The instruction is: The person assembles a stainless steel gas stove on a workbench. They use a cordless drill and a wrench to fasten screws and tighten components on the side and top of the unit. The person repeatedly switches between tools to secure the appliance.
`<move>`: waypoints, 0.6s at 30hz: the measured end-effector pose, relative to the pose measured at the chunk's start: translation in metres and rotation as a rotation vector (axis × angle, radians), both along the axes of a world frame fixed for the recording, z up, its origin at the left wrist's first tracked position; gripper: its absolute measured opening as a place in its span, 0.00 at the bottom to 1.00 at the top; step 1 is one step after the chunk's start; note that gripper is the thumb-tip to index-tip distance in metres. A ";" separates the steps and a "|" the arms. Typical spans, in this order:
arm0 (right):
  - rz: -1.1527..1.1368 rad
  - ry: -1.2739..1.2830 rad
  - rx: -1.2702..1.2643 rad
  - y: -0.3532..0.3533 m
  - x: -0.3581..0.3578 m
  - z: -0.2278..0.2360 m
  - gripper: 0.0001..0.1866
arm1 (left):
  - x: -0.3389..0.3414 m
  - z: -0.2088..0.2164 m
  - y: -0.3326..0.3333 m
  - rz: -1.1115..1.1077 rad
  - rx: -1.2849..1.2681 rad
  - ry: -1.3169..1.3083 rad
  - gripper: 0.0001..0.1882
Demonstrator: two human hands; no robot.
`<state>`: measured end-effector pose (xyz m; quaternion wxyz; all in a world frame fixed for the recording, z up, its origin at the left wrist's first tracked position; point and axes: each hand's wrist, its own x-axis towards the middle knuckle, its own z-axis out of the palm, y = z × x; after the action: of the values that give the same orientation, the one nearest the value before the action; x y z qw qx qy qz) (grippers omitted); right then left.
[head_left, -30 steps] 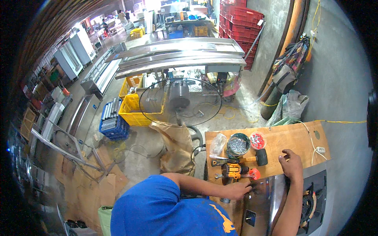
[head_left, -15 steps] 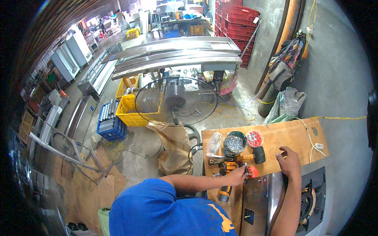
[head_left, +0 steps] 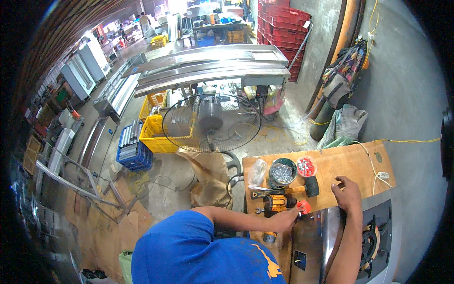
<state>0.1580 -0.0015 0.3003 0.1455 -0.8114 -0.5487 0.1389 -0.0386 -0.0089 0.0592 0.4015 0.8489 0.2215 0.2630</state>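
My left hand [head_left: 285,221] is closed at the left edge of a steel panel [head_left: 309,239], fingertips pinched on something small that I cannot make out. Touching or just beyond those fingertips is a round orange-red object [head_left: 303,207]. An orange and black cordless drill [head_left: 279,203] lies beside the hand, its grip partly hidden under my forearm. My right hand [head_left: 348,193] hovers or rests by the back edge of the gas stove [head_left: 376,241], thumb and fingers apart and holding nothing; whether it touches the metal I cannot tell.
A black-headed mallet [head_left: 311,187], a tub of metal fasteners [head_left: 283,172], a tub of red and white pieces [head_left: 306,167] and a plastic bag [head_left: 257,173] stand on the wooden table [head_left: 340,165]. Beyond are a large fan [head_left: 211,120], a yellow crate [head_left: 163,144] and a steel-topped bench [head_left: 213,75].
My left hand has drawn back toward me, uncovering more of the drill and the orange-red object. The right hand stays almost where it was.
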 end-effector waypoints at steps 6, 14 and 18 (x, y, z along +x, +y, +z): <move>-0.016 0.002 -0.026 0.001 0.001 -0.002 0.23 | -0.004 0.004 -0.011 -0.317 0.066 0.385 0.24; 0.007 -0.001 -0.003 0.000 0.000 -0.001 0.23 | -0.013 -0.001 -0.025 -0.325 0.177 0.199 0.21; -0.006 0.036 0.000 -0.002 0.000 0.001 0.22 | -0.018 0.007 -0.018 -0.293 0.091 0.244 0.17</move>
<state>0.1579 -0.0039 0.3009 0.1556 -0.8104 -0.5437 0.1532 -0.0567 -0.0269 0.0658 0.3670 0.9149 0.1304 0.1065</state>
